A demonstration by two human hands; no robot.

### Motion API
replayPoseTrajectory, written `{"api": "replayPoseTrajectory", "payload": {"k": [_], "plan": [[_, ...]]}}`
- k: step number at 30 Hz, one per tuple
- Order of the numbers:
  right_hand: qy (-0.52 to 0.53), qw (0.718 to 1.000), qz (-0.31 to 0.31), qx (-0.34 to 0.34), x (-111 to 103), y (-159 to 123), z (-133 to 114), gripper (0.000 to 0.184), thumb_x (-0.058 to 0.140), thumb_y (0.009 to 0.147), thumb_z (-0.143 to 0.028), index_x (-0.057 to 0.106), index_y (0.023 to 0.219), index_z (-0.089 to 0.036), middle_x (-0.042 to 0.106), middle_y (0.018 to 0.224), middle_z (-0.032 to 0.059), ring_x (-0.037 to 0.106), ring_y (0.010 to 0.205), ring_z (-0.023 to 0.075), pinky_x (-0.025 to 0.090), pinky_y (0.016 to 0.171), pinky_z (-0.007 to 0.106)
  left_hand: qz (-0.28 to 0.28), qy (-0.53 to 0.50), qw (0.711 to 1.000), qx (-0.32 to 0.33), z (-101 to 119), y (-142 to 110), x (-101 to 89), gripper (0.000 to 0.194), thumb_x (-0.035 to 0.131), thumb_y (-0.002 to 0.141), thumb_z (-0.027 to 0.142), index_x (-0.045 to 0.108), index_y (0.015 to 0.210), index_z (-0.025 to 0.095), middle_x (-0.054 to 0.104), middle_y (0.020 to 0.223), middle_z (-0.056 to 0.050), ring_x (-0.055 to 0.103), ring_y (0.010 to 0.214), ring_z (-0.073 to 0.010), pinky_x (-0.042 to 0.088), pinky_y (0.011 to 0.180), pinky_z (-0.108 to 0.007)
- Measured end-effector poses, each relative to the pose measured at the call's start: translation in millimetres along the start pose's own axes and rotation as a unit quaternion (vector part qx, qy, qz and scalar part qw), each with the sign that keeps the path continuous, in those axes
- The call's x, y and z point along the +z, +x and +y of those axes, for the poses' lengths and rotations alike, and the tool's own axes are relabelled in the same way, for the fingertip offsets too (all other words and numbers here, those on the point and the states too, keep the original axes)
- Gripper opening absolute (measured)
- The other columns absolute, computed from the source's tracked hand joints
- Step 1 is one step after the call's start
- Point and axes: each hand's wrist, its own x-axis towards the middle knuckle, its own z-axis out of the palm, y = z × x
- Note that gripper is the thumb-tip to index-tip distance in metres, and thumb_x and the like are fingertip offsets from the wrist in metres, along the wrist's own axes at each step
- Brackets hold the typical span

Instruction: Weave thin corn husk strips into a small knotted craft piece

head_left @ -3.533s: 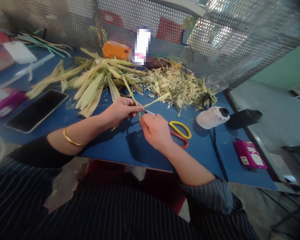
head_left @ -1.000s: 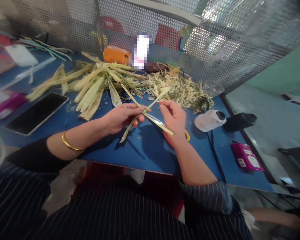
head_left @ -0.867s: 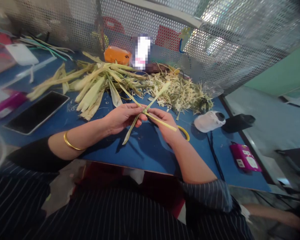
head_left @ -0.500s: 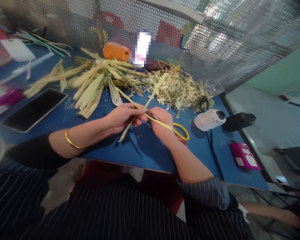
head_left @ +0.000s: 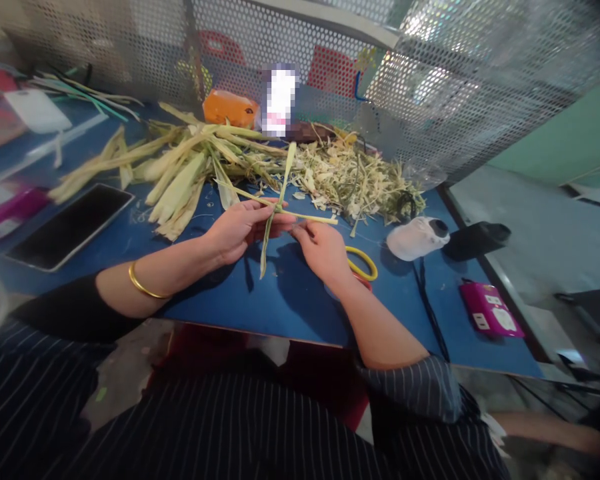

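Husk strips [head_left: 279,207]: crossed, above the middle of the desk [head_left: 215,297]
Left hand [head_left: 237,228]: pinching them at the crossing
Right hand [head_left: 324,250]: fingers curled, near the strips; honestly can't tell if it's gripping anything
Scissor handles [head_left: 373,263]: poking out right of that hand
Far side: shredded pile [head_left: 360,180] right, husk heap [head_left: 180,175] left

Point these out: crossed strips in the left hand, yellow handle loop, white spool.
Crossed strips [head_left: 279,208]: head view, on the spot where they cross.
Yellow handle loop [head_left: 375,269]: head view, on the loop's right side.
White spool [head_left: 414,239]: head view, mid-body.
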Motion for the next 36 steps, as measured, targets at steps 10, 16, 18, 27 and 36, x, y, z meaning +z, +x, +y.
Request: {"api": "replayPoseTrajectory", "payload": {"k": [10, 16, 18, 27, 36], "plan": [[0.172, 0.982, -0.077, 0.026, 18.8, -10.3, -12.9, 0.028, 0.053, 0.088, -0.036, 0.066, 0.07, -0.018, 0.065, 0.068, -0.0006, 0.054, 0.065, 0.0124, 0.04, 0.065, 0.026, -0.049, 0.067, 0.995, 0.058, -11.1, -1.8, 7.8, 0.015, 0.067, 0.082, 0.019, 0.07, 0.094, 0.012, 0.071, 0.107, -0.01, 0.066, 0.081, -0.0118, 0.05, 0.066, -0.019], [0.134, 0.987, -0.09, -0.006, 14.7, -9.7, -13.9, 0.029, 0.048, 0.089, -0.028, 0.055, 0.062, -0.019, 0.052, 0.059, -0.0023, 0.047, 0.058, 0.0118, 0.035, 0.059, 0.026, -0.06, 0.08, 0.994, 0.054, -11.3, -0.5, 7.3, 0.023, 0.068, 0.08, 0.021, 0.07, 0.1, 0.01, 0.075, 0.09, -0.01, 0.064, 0.063, -0.0126, 0.049, 0.054, -0.022], [0.115, 0.988, -0.099, -0.03, 13.3, -9.2, -14.3, 0.027, 0.047, 0.088, -0.025, 0.051, 0.061, -0.019, 0.051, 0.06, -0.0018, 0.047, 0.059, 0.0121, 0.035, 0.059, 0.026, -0.047, 0.076, 0.994, 0.068, -12.5, -0.1, 6.5, 0.019, 0.07, 0.078, 0.022, 0.072, 0.093, 0.01, 0.075, 0.089, -0.01, 0.067, 0.07, -0.014, 0.052, 0.064, -0.023], [0.078, 0.985, -0.099, -0.122, 13.9, -9.8, -11.2, 0.026, 0.047, 0.086, -0.022, 0.042, 0.06, -0.02, 0.047, 0.064, -0.0011, 0.043, 0.064, 0.0127, 0.033, 0.061, 0.027, -0.023, 0.058, 0.995, 0.079, -13.8, -2.4, 7.6, 0.016, 0.07, 0.076, 0.018, 0.072, 0.091, 0.011, 0.074, 0.081, -0.007, 0.069, 0.076, -0.016, 0.052, 0.074, -0.025], [0.173, 0.978, -0.117, 0.01, 1.0, -4.8, -12.1, 0.026, 0.048, 0.086, -0.029, 0.054, 0.062, -0.019, 0.067, 0.076, 0.0024, 0.058, 0.074, 0.0147, 0.04, 0.071, 0.029, -0.124, 0.072, 0.989, 0.045, 4.4, 3.0, -5.2, 0.047, 0.057, 0.069, 0.003, 0.067, 0.114, 0.013, 0.074, 0.101, -0.012, 0.068, 0.098, -0.0241, 0.053, 0.081, -0.032]]}}
